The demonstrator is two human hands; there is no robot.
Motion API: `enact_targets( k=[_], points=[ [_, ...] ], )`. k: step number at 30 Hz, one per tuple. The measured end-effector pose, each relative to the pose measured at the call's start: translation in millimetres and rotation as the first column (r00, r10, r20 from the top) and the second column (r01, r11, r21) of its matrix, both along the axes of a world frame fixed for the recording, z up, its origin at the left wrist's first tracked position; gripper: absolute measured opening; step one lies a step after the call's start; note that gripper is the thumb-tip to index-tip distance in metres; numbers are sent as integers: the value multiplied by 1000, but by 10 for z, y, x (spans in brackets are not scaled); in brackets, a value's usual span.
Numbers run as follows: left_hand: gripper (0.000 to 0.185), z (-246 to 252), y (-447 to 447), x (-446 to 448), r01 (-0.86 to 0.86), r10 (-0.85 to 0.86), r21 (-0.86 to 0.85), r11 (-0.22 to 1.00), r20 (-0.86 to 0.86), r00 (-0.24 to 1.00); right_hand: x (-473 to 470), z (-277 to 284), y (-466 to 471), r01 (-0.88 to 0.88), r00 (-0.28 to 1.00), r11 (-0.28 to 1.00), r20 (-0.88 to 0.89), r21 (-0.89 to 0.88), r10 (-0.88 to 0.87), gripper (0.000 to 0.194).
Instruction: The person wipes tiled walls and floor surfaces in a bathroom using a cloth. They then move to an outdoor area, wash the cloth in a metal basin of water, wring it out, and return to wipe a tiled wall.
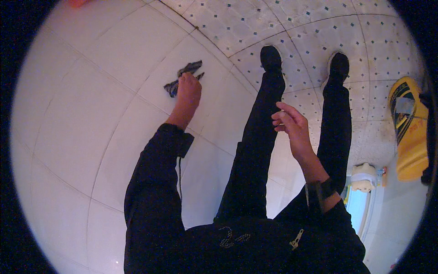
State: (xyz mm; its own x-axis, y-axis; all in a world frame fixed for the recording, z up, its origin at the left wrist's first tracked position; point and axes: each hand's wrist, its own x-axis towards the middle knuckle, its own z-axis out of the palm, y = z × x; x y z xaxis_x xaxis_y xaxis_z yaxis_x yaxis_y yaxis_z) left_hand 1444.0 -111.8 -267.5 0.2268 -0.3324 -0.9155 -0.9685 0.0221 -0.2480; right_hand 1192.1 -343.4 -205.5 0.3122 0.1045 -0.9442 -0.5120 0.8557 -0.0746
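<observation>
A dark patterned cloth (172, 88) lies against the pale tiled wall at the upper left of the head view. My left hand (190, 89) is closed on its middle, and crumpled ends of it stick out on both sides of the fingers. My right hand (291, 123) hangs in front of my legs with its fingers loosely curled and apart, and nothing shows in it. Both forearms are in dark sleeves.
Patterned floor tiles (308, 34) lie under my dark shoes (271, 58). A yellow container (412, 140) bearing writing stands at the right edge, with a whitish rounded object (364, 177) below it in the picture. Something red (77, 2) shows at the top left.
</observation>
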Motion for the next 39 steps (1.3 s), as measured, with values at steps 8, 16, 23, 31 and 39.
enact_targets(
  k=[8, 16, 23, 31, 39],
  points=[
    [20, -177, -161, 289, -1, 2, -40, 999, 13, 1000, 4, -35, 43, 63, 998, 998, 9, 20, -63, 33],
    [30, 91, 124, -435, -367, 361, -44, 929, -105, 926, 10, -11, 6, 85, 996, 996, 22, 19, -85, 33],
    [31, 22, 289, -549, -591, 587, -119, 798, -72, 807, 16, 12, -38, 85, 995, 996, 46, 25, -87, 34],
    [25, -534, 171, 156, -261, 248, -121, 958, -112, 962, -41, 36, -155, 36, 999, 999, 30, 39, -37, 35],
    [27, -55, 328, -907, -297, 310, 98, 950, -436, 845, -31, 52, -185, 63, 998, 997, 21, 44, -64, 35]
  ],
)
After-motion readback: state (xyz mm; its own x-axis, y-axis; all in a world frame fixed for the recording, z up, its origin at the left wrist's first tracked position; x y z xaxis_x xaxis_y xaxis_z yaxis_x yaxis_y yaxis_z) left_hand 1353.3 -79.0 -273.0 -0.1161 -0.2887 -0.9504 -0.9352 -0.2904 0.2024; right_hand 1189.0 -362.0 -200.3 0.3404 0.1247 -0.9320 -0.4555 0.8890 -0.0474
